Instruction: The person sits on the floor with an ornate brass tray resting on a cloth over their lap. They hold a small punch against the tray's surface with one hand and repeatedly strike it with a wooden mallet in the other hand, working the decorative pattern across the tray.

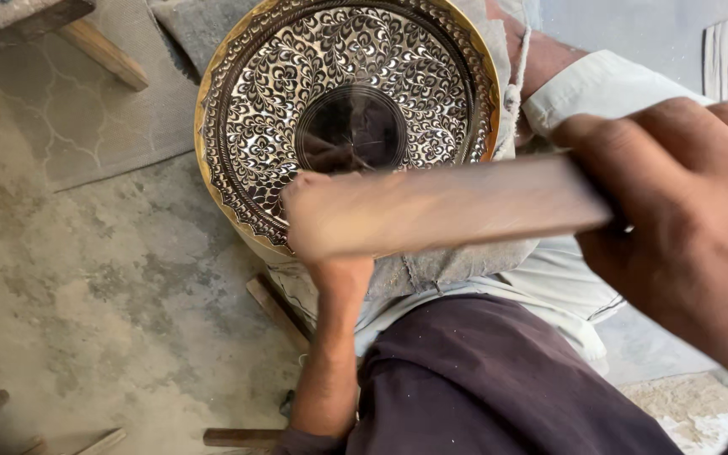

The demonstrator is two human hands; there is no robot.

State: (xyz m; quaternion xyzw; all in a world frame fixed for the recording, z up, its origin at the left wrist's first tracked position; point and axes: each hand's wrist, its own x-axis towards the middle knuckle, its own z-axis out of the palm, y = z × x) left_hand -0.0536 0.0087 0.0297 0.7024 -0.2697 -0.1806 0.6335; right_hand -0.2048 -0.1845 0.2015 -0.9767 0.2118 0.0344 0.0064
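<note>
My right hand (684,227) fills the frame at three o'clock, fingers curled tight round a blurred wooden mallet (431,211) whose head sweeps across the middle. My left hand (330,227) is largely hidden behind that blur, so I cannot tell its grip. The engraved brass plate (254,126) lies at twelve o'clock, just beyond both hands.

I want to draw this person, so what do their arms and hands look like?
Both hands are bare, with no gloves, rings or watch showing. The right hand fills the near side of the view, big and a bit blurred. The left hand sits on a thin bare forearm that comes out of a dark purple sleeve at the bottom edge.
</note>
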